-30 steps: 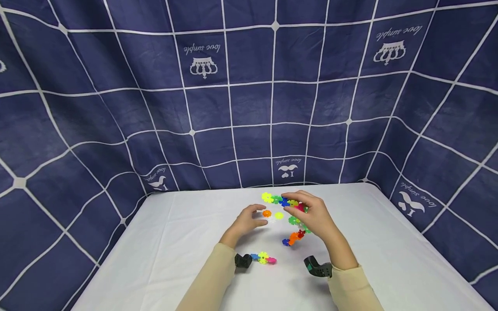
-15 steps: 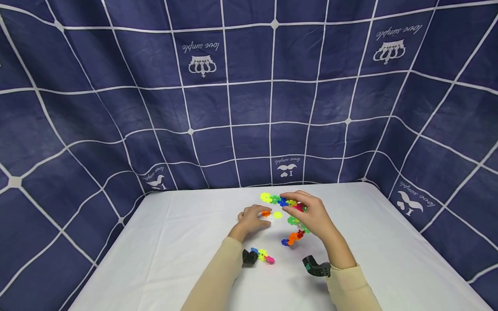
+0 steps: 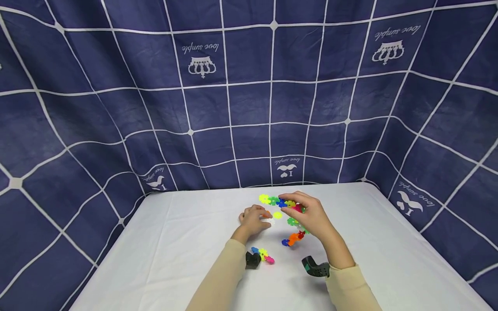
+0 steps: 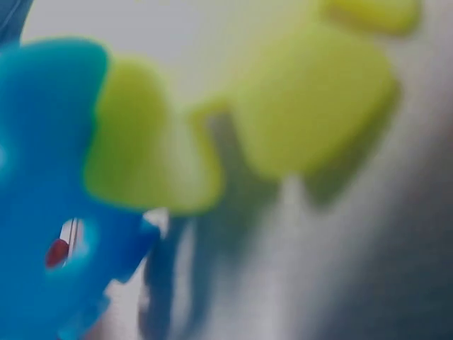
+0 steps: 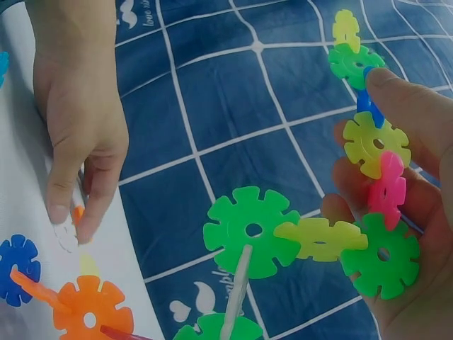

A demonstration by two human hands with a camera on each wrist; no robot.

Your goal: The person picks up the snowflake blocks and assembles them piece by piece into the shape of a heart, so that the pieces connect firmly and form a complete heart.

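My right hand [image 3: 309,214] holds up a long curved chain of interlocking snowflake discs, its thumb and fingers pinching a blue disc [image 5: 370,99] near the yellow end. The chain runs down through green discs [image 5: 253,230] to orange and dark blue ones [image 3: 285,242]. My left hand [image 3: 253,220] reaches low over the table, fingers bent down with thumb and forefinger apart. Between their tips lies a white disc [image 5: 66,237]; no grip on it is plain. Its fingers partly cover a loose orange disc [image 3: 266,214]. A loose yellow disc [image 3: 277,215] lies just right.
A short chain of blue, yellow and pink discs [image 3: 263,254] lies beside the left wrist camera [image 3: 253,260]; blurred blue and yellow discs [image 4: 311,99] fill the left wrist view. White cloth [image 3: 186,242] covers the table. A navy checked curtain [image 3: 249,103] hangs behind.
My left hand has moved slightly right, onto the orange and white discs. The short chain has turned beside the left wrist camera. My right hand still holds the long chain, almost unmoved.
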